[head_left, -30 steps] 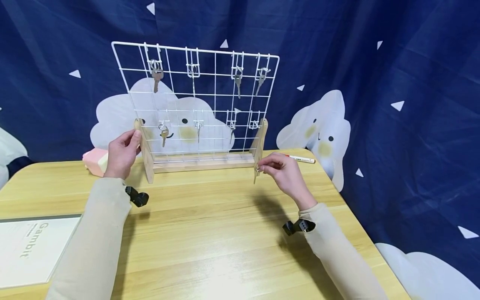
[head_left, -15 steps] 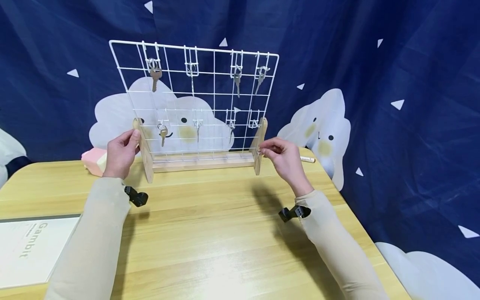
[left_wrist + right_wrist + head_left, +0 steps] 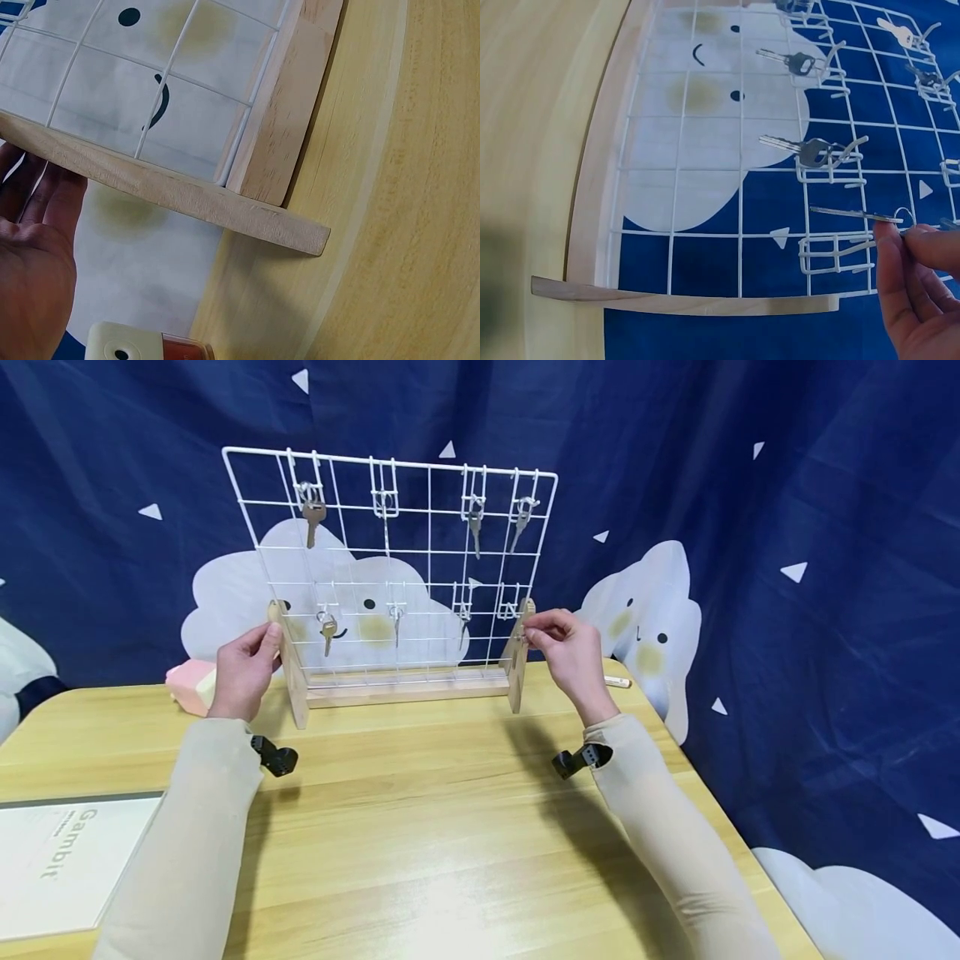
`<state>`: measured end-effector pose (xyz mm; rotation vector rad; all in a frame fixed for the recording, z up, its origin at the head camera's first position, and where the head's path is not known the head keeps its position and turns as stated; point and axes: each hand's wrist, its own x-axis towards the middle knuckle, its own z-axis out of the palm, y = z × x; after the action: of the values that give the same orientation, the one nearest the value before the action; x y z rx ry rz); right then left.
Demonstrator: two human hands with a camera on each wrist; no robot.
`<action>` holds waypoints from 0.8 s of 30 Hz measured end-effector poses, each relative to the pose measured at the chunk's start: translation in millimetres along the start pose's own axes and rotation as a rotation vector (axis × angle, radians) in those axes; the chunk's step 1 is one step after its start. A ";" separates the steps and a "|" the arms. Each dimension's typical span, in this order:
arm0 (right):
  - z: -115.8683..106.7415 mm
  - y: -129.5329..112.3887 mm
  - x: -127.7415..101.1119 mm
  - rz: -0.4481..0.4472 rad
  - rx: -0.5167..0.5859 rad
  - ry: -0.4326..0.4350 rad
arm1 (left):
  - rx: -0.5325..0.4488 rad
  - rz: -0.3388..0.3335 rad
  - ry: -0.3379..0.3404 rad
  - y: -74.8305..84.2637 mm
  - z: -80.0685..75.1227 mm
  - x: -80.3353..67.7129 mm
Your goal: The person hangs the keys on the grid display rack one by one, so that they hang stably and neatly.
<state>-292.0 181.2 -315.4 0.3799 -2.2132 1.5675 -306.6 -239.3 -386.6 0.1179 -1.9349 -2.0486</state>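
Note:
A white wire grid rack (image 3: pixel 430 467) stands upright on a wooden base. My left hand (image 3: pixel 243 672) holds its left wooden post (image 3: pixel 296 683), with the fingers behind the wood in the left wrist view. With thumb and fingertips, my right hand (image 3: pixel 573 662) pinches a key (image 3: pixel 847 215) by its ring. That key is close to the bare lower right hook (image 3: pixel 836 255), apparently in front of it. Several other keys hang from the rack's hooks, among them a brass-coloured key (image 3: pixel 328 628) at lower left and a silver key (image 3: pixel 814 152) beside the bare hook.
A white notebook (image 3: pixel 67 860) lies at the table's left. Behind my left hand sits a pink and cream object (image 3: pixel 191 685). A white marker (image 3: pixel 617 681) lies near the right edge of the table (image 3: pixel 420 793). A blue curtain (image 3: pixel 840 677) hangs behind.
My right hand has risen with the key from beside the foot of the right post to nearly the height of the lower hooks. My left hand has kept its hold on the post.

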 end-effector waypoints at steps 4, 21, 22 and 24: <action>1.7 -0.9 6.5 0.016 -0.014 0.026 | -0.005 0.003 0.000 -0.3 0.1 0.3; 13.8 17.3 21.6 0.010 -0.054 0.073 | 0.021 -0.015 -0.012 -2.4 -1.6 0.7; 14.6 18.4 22.3 0.007 -0.050 0.074 | 0.040 -0.016 -0.012 -2.1 -1.5 0.6; 15.4 19.3 23.1 0.006 -0.044 0.077 | 0.044 -0.020 -0.011 -1.3 -1.6 0.8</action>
<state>-323.5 173.3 -325.1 0.2959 -2.1881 1.5080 -307.2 -241.0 -387.9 0.1373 -1.9936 -2.0239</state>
